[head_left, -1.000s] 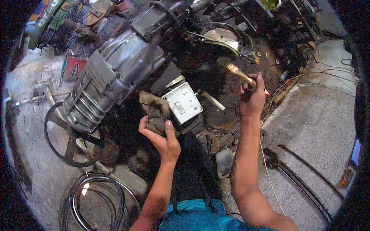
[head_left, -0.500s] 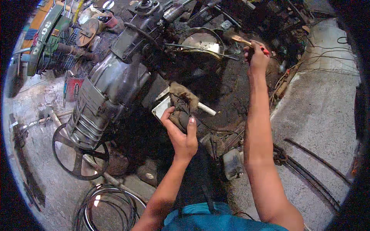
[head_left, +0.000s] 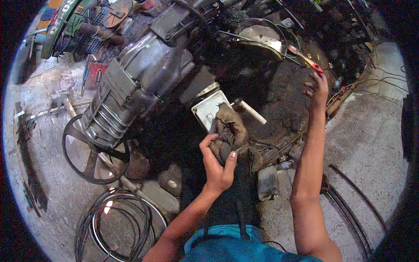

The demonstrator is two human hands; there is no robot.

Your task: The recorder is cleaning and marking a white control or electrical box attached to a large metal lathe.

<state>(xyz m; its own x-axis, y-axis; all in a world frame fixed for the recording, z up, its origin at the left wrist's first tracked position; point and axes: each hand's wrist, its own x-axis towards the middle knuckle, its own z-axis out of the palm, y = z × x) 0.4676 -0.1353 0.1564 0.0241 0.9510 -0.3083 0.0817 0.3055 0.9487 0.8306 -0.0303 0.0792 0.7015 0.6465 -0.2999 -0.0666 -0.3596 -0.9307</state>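
My left hand [head_left: 219,172] is closed around a crumpled, dirty brown rag [head_left: 231,126]. Just beyond the rag is a white box-shaped plastic container [head_left: 209,107], with a short white tube [head_left: 253,111] to its right. Farther right, my right hand [head_left: 317,89] reaches out with its fingers loosely apart and nothing in its palm. A paintbrush [head_left: 306,59] with a red-ended handle is right at its fingertips, no longer gripped. Whether the fingertips still touch the handle is hard to see.
A large metal gearbox housing [head_left: 131,83] stands left, above a black steering wheel [head_left: 96,148]. Coiled hoses [head_left: 118,222] lie on the near-left floor. A round metal cover [head_left: 262,39] lies beyond; a dirty plastic bottle [head_left: 268,183] and dark rods [head_left: 349,214] are at right.
My right hand has let go of the paintbrush, its fingers now loosened behind the handle. The left hand keeps the rag. The whole view has shifted, with the scene sitting farther right.
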